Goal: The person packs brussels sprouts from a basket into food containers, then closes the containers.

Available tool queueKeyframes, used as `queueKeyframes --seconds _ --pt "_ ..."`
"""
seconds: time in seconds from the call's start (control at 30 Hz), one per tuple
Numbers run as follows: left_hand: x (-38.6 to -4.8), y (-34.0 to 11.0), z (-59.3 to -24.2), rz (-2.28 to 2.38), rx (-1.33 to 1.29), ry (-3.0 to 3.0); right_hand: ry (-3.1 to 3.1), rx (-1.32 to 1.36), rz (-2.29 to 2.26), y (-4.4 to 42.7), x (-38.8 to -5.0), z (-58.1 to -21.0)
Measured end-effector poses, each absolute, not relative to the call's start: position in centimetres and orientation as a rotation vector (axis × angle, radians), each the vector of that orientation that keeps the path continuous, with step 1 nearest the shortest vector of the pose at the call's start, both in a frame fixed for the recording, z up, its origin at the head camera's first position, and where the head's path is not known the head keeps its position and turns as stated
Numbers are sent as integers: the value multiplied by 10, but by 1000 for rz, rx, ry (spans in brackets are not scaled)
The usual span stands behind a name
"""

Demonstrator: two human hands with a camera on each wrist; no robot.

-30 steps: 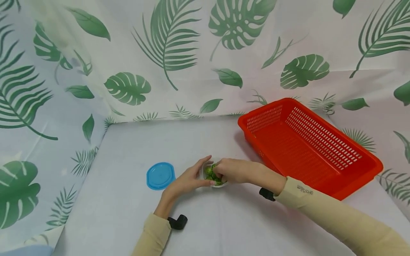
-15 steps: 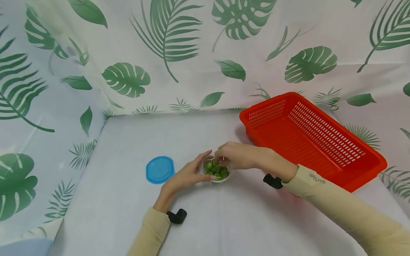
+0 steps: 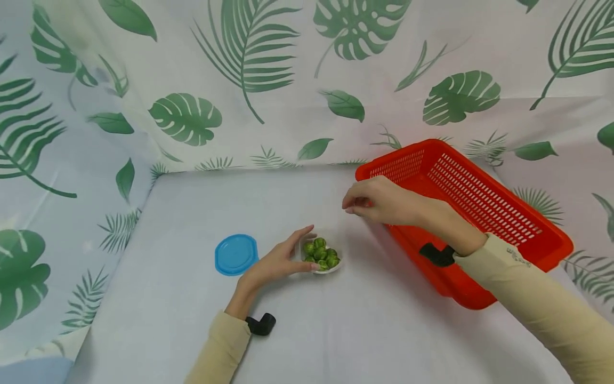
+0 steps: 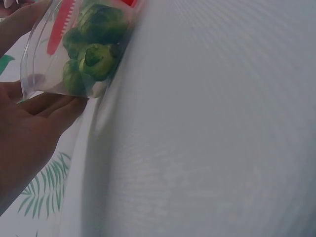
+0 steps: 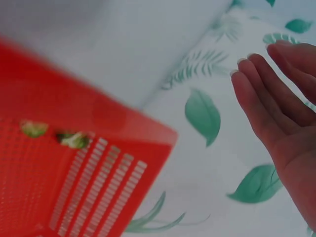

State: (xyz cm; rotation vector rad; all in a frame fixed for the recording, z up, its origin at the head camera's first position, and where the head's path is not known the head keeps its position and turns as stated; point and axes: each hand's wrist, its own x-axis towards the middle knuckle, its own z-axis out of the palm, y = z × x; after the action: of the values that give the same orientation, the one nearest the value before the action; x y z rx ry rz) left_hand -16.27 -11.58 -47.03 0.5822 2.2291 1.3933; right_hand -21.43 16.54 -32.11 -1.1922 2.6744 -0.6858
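Observation:
Several Brussels sprouts (image 3: 320,253) lie in a small clear plastic container (image 3: 339,250), which stands on the white-covered table. My left hand (image 3: 275,265) holds it from the left, thumb on the near side and fingers on the far side; the left wrist view shows fingers against the clear wall (image 4: 34,69). My right hand (image 3: 384,201) is above the left edge of the red basket (image 3: 484,213). In the right wrist view its fingers (image 5: 264,98) are loosely extended, with nothing between them and the thumb. Two blurred green pieces (image 5: 73,139) show inside the basket, resembling sprouts.
A blue lid (image 3: 236,255) lies flat on the table (image 3: 288,341), left of the container. The red basket stands at the right with perforated walls, partly behind my right arm. A leaf-print cloth (image 3: 268,122) hangs around the table's back and sides.
My right hand was down in the container among the sprouts; it has lifted out and moved right to the basket's edge. My left hand has stayed on the container.

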Motion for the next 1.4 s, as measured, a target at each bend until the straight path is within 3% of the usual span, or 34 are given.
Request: queueKeyframes --seconds 0.57,1.03,1.4 --pt "-162 -119 -470 1377 604 2235 2875 -897 -676 210 -237 -324" --pt "-162 -114 -472 1392 610 2219 2811 -721 -619 240 -269 -374" --pt "-162 -117 -470 1407 604 2220 2708 -679 -594 236 -296 -404"
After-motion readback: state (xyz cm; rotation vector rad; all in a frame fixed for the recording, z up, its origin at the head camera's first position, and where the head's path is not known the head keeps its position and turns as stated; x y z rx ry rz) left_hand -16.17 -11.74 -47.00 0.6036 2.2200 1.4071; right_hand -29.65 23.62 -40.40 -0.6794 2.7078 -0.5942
